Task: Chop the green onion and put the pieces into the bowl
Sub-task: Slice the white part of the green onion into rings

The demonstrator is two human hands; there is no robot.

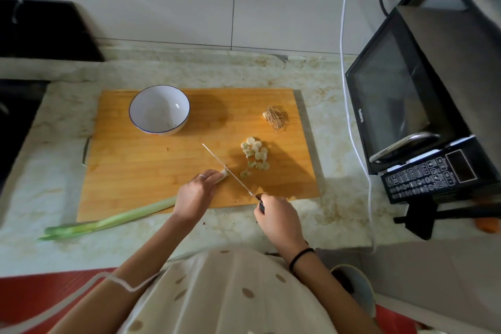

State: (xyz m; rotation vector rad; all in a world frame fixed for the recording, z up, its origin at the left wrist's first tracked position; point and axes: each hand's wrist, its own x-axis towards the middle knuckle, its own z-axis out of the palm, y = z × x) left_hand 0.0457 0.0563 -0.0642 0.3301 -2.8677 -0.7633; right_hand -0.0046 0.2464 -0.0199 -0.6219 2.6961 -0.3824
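Head view looks down on a wooden board (151,171) lying on a pale marble counter (65,106). Across the board's near edge lies the onion (130,215), its long axis running from the green leaves hanging off the near left corner up to the white cut end just beside the blade. The left hand (195,192) is closed over the white stalk, fingers curled down on it, with only a short stub showing past the fingertips. The right hand (279,218), at the near edge right of centre, is wrapped tight around the handle of the knife (230,171); the blade slants away toward the board's middle and crosses the stalk almost square, touching the stub's end. So the next cut depends on this: the uncut length lies to the left, under and behind the left hand, and that hand must feed it rightward to the blade. I judge the chopping well short of done, since most of the stalk is whole.

Sliced rounds (254,156), pale white-green, sit in a loose heap right of the blade, toward the right edge. The trimmed root (275,116) lies near the far right corner. The bowl (159,110), white with a blue rim, stands near the far left corner, apparently holding no pieces yet.
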